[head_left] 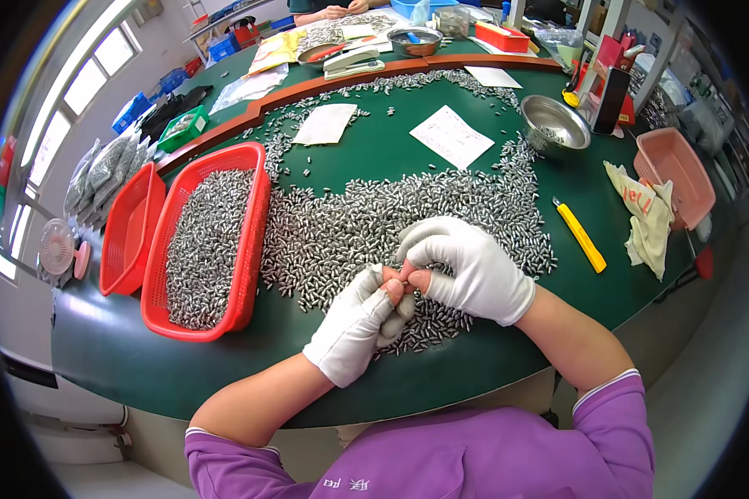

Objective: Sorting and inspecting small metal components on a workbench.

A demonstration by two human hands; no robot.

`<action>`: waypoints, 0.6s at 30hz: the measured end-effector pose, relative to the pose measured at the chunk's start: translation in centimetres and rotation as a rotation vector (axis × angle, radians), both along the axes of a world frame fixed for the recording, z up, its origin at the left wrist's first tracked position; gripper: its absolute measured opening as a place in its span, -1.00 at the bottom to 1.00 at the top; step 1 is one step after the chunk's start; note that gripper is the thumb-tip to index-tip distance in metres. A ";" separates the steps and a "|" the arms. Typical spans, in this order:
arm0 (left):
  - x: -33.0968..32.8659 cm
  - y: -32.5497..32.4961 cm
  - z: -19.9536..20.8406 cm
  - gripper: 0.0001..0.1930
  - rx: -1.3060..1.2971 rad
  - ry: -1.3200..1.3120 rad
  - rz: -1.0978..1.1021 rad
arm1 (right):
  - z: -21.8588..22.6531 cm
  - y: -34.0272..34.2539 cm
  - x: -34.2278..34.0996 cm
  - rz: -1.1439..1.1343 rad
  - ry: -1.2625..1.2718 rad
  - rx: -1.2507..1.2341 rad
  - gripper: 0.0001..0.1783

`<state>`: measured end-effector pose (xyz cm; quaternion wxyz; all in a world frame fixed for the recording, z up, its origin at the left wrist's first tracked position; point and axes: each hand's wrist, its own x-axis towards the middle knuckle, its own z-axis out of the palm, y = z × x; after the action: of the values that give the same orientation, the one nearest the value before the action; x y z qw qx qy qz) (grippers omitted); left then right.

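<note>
Bright windows (81,87) pierce the pale wall (156,54) at left; viewing remotely, I note a green-topped worktable (125,341), crossed by a reddish-brown ledge (429,64), above the greyish floor (156,445).

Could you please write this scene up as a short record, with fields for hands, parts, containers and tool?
Left hand: white-gloved, fingers meeting the other hand's
Right hand: white-gloved; anything pinched is too hidden to tell
Parts: small metal pieces spread over the green table
Containers: filled red basket, left; metal bowl, far right
Tool: yellow-handled cutter, right
</note>
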<state>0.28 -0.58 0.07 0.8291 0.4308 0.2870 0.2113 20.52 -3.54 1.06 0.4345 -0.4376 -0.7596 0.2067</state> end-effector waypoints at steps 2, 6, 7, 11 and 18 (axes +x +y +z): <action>0.0 0.1 -0.1 -0.70 -0.010 -0.007 -0.001 | -0.1 0.0 0.0 -0.003 -0.002 -0.006 -0.84; 0.0 0.1 0.1 -0.71 -0.026 -0.019 0.010 | 0.1 0.0 0.0 0.013 0.048 -0.067 -0.82; 0.0 0.1 0.2 -0.71 -0.021 -0.021 0.009 | 0.3 0.0 0.1 0.029 0.063 -0.079 -0.82; 0.0 0.0 0.0 -0.73 -0.022 -0.007 0.020 | 0.4 -0.2 0.0 -0.024 0.071 -0.083 -0.84; -0.2 0.4 0.2 -0.82 -0.102 -0.168 0.072 | -0.6 1.1 1.8 -0.451 -0.022 -0.013 -0.90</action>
<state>0.13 -0.14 0.22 0.8629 0.3584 0.2422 0.2612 22.35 -2.48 0.50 0.4585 -0.6016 -0.6457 0.1044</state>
